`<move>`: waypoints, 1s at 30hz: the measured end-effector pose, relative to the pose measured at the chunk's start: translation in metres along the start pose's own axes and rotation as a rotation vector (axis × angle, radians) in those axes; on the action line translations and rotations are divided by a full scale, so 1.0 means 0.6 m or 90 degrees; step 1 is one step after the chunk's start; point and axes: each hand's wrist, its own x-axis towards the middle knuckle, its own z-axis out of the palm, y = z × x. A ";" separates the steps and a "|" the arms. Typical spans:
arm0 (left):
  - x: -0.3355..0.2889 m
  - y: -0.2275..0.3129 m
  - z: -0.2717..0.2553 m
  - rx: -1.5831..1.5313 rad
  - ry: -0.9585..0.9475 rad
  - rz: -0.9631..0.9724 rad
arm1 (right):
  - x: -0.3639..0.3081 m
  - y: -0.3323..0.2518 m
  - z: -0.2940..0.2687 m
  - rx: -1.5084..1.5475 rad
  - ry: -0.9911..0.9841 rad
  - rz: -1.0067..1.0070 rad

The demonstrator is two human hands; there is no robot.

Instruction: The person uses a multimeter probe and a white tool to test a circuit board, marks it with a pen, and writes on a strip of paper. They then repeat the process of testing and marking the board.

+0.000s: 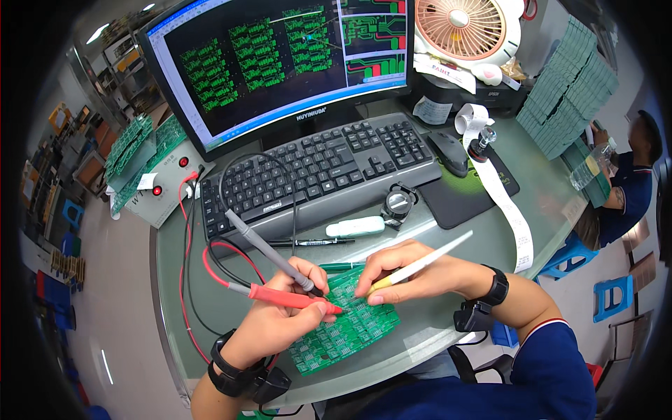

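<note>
There on the left, green boards [129, 150] sat by a pale box [171, 185] with red sockets, and cables looped away from it! Next came the monitor [280, 70], its dark screen full of green layouts, with the black keyboard [315, 175] below. And here was the left hand [276, 325], fingers closed firmly, a red probe [280, 297] and a grey probe [262, 245] both in its grasp! Their tips converged over the green circuit board [346, 332], lying at a slant on the table [430, 339] between the hands; whether both tips made contact, I couldn't tell. Across from it, the right hand [423, 269] pinched a white stick [427, 262], thumb and fingers closed round its yellow end, the pale taper angling up and right. Farther over, the mouse [448, 154] rested on its pad, a paper strip [514, 224] curled down alongside, and a seated co-worker [633, 203] filled the far right!
</note>
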 end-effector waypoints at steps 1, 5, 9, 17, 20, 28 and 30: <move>0.000 -0.001 -0.001 -0.002 0.001 -0.002 | 0.001 -0.006 0.008 0.020 0.047 -0.009; 0.001 -0.001 -0.001 0.000 -0.003 0.003 | -0.001 -0.012 0.027 0.001 0.135 0.017; 0.002 -0.006 -0.002 -0.002 -0.011 0.020 | -0.001 -0.006 0.032 -0.045 0.137 -0.004; 0.001 -0.002 0.000 -0.001 0.000 0.008 | 0.001 0.000 0.031 -0.077 0.116 -0.015; 0.000 -0.002 -0.001 0.001 0.006 0.007 | 0.003 -0.001 0.031 -0.071 0.108 -0.013; 0.003 -0.007 -0.003 0.000 -0.001 0.021 | 0.004 0.003 0.028 -0.077 0.096 -0.031; 0.002 -0.006 -0.004 -0.002 -0.006 0.026 | 0.004 0.001 0.026 -0.072 0.082 -0.024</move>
